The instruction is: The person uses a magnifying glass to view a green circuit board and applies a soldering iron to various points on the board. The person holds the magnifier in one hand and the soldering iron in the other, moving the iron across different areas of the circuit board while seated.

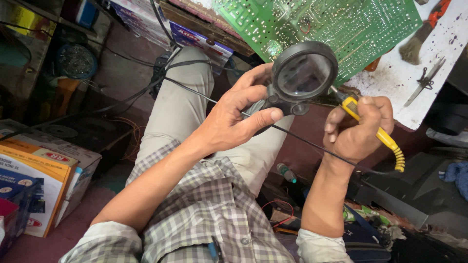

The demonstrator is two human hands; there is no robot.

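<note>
My left hand (234, 119) grips the black handle of a round magnifying glass (303, 74), holding its lens over the near edge of a large green circuit board (341, 29). Beside it, my right hand (358, 129) is closed around a yellow-handled soldering iron (378, 134). The iron's tip points up and left toward the board and is hidden behind the magnifier. A thin black cable (302, 140) runs under both hands. The board lies on a white, stained worktop (429, 73).
A brush (420, 39) and metal tweezers (424, 83) lie on the worktop right of the board. Cardboard boxes (44, 170) stand on the floor at left. Tangled wires, a small bottle (286, 173) and clutter fill the floor near my knees.
</note>
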